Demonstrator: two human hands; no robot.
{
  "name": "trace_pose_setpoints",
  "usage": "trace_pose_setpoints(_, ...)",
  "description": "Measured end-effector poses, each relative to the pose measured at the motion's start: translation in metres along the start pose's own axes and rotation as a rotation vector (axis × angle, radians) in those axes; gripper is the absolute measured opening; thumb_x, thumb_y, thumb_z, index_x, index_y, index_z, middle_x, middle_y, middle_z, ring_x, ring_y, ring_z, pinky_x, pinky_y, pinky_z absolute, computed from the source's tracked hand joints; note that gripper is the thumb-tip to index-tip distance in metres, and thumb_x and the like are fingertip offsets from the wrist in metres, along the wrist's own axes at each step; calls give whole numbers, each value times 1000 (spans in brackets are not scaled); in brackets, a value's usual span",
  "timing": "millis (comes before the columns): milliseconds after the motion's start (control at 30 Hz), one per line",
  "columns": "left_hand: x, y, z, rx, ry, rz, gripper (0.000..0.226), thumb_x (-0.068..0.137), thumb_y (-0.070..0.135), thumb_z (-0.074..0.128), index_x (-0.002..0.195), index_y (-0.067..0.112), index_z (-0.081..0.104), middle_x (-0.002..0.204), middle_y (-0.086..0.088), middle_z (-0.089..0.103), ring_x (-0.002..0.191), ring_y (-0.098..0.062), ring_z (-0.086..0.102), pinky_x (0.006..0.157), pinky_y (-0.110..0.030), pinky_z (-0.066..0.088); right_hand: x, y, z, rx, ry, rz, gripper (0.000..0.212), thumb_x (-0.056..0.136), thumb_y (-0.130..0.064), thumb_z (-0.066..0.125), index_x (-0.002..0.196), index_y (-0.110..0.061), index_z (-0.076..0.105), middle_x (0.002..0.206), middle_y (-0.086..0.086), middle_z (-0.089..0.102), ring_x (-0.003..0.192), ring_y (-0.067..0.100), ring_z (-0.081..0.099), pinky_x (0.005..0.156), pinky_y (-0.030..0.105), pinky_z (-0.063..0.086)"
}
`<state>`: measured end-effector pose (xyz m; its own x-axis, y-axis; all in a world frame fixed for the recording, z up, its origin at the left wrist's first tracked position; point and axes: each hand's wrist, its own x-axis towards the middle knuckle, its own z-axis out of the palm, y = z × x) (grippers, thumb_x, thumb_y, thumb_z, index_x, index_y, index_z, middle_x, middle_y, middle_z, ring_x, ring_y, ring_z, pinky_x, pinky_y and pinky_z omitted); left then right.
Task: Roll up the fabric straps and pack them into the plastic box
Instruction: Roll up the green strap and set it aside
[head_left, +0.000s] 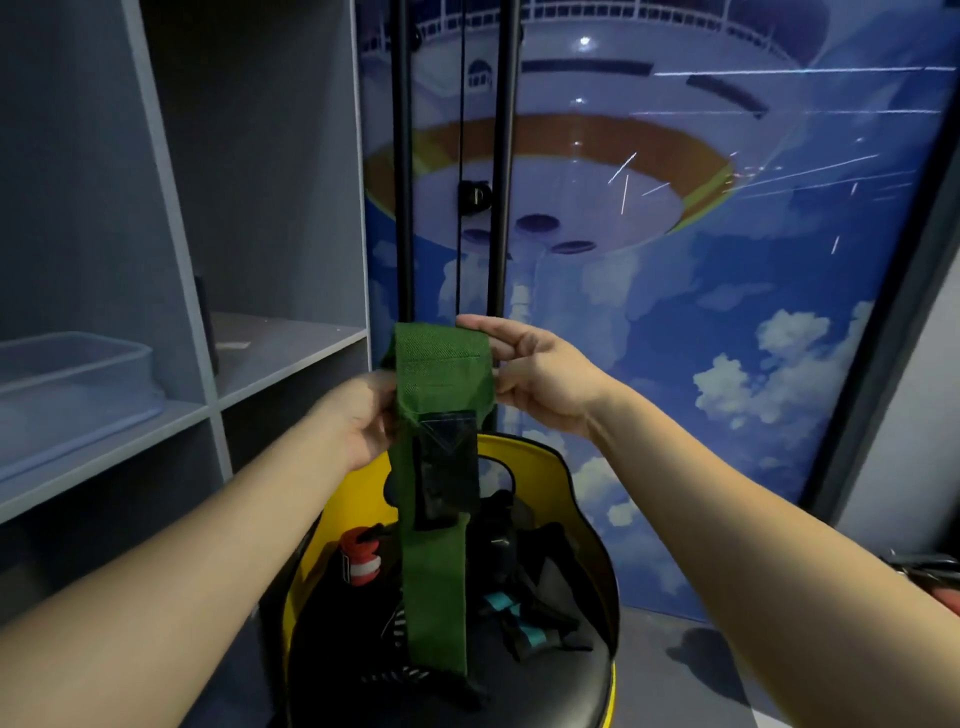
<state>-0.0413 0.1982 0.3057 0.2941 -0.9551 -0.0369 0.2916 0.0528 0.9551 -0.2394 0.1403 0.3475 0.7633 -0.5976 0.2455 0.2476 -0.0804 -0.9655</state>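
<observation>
A clear plastic box (72, 374) sits on a grey shelf (291, 358) at far left, well apart from the hands. Moving right, the left hand (363, 415) grips the left edge of a green strap (441, 374), fingers curled behind the fabric. The strap is held upright at centre, its top folded over as a first turn, a black fastener patch (449, 467) below, and the long tail hanging down over a yellow chair (550, 467) that holds more straps (519, 561), including a red and white roll (359, 561). The right hand (535, 374) pinches the strap's upper right edge, thumb on top, fingers partly curled. The risk, as it looks: with so much tail loose, an uneven grip could let the roll skew or spring open, and the tail could snag the straps below.
</observation>
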Motion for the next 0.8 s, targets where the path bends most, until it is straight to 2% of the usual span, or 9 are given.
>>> trace_pose_setpoints(167,-4,-2,1,20,14,-86,28,100,21,54,108,1,71,100,-19,73,83,-29,68,92,-50,54,-1,-3,10,-170,142,-112,34,88,9,66,113,-14,68,99,4,77,85,19,74,77,30,60)
trace_pose_setpoints(267,-6,-8,5,27,60,-66,13,99,10,56,107,12,66,101,-13,71,86,-26,65,80,-42,53,1,-8,13,-307,315,-159,11,92,-8,70,88,-17,74,82,6,76,67,15,70,68,29,56)
trace_pose_setpoints(367,-9,-10,9,34,42,-79,12,99,8,56,101,17,64,96,-7,70,83,-22,64,76,-35,51,0,-11,14,-468,468,-194,50,90,-45,73,61,-6,59,61,11,51,53,19,45,61,29,45)
trace_pose_setpoints(433,-9,-12,9,29,47,-89,12,98,7,57,102,16,64,94,-6,70,83,-21,64,71,-34,52,1,-10,11,-470,528,-205,72,87,-55,71,70,10,47,64,13,29,53,21,26,53,25,29)
trace_pose_setpoints(500,-11,-13,10,35,36,-88,11,97,7,59,102,15,64,95,-6,70,83,-21,64,67,-33,50,4,-8,8,-427,527,-214,78,83,-60,73,77,14,50,65,16,35,58,23,33,54,31,32)
trace_pose_setpoints(567,-12,-14,10,47,25,-81,12,97,9,60,106,15,65,96,-6,71,84,-20,64,65,-32,48,9,-6,3,-348,496,-188,58,87,-52,74,89,6,68,79,26,64,72,24,60,71,45,55)
trace_pose_setpoints(600,-13,-14,10,49,26,-79,15,97,9,60,109,15,65,96,-6,71,85,-20,65,65,-32,48,10,-4,2,-292,480,-170,40,92,-39,72,97,1,73,90,20,74,82,25,69,79,43,59)
trace_pose_setpoints(667,-12,-14,11,49,27,-72,20,96,9,60,115,14,65,98,-7,71,85,-21,65,66,-33,49,10,-3,0,-201,434,-141,21,97,-18,66,108,-1,73,96,12,77,83,22,74,74,33,59)
trace_pose_setpoints(800,-11,-14,13,51,18,-70,16,97,8,60,108,17,68,94,-6,73,83,-20,66,66,-32,50,12,0,-1,-89,402,-130,18,98,-7,62,115,-6,69,101,8,75,82,18,72,75,28,59)
